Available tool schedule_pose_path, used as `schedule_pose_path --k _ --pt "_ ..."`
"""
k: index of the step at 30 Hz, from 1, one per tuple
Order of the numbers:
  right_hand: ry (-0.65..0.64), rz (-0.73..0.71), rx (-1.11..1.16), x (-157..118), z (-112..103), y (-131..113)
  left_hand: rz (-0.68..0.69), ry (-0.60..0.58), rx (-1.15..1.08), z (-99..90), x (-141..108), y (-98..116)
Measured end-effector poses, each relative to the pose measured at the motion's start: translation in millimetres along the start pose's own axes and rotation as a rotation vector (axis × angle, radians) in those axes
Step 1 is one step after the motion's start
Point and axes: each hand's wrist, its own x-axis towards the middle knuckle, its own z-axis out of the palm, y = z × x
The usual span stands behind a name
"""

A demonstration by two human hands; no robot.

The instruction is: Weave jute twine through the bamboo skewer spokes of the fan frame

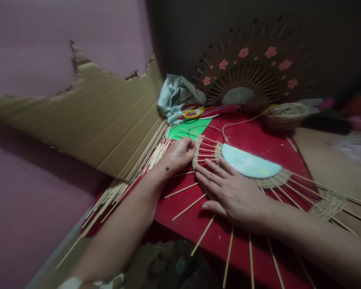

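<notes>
A half-round frame of thin sticks fans out on the red table, with a pale blue half-disc at its middle. Woven twine edges the half-disc, and a second woven band crosses the sticks at the left. My left hand is closed at that band's outer edge; a loop of twine runs towards it, though the fingertips are hidden. Palm down, my right hand lies flat over the sticks, fingers stretched towards the band. Another woven patch sits on the right-hand sticks.
Loose sticks lie along the left edge, beside torn cardboard. Behind are green paper, yellow-handled scissors, a crumpled cloth and a twine ball. A finished-looking fan with pink flowers leans at the back.
</notes>
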Motion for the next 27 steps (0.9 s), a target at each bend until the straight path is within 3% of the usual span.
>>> schedule_pose_path --k 5,9,13,15,20,27 --pt "-0.045 0.0 0.013 0.8 -0.5 1.7 -0.016 -0.015 -0.017 -2.5 0.9 -6.7" --pt "-0.035 0.009 0.017 0.8 0.3 1.7 -0.108 0.013 -0.163 -8.5 -5.0 -9.8" --pt "-0.007 0.007 0.033 0.3 1.2 0.9 -0.215 0.007 -0.408 -16.6 -25.2 -15.3" --pt "-0.001 0.004 0.034 0.1 1.4 0.9 -0.254 0.008 -0.428 -19.5 -39.5 -20.8" --pt "-0.01 0.002 0.024 -0.2 2.3 2.0 -0.216 0.059 -0.058 -23.7 -71.2 -31.7" --pt "0.016 -0.005 -0.011 0.1 4.1 0.6 -0.274 0.124 0.346 -30.4 -93.0 -25.8"
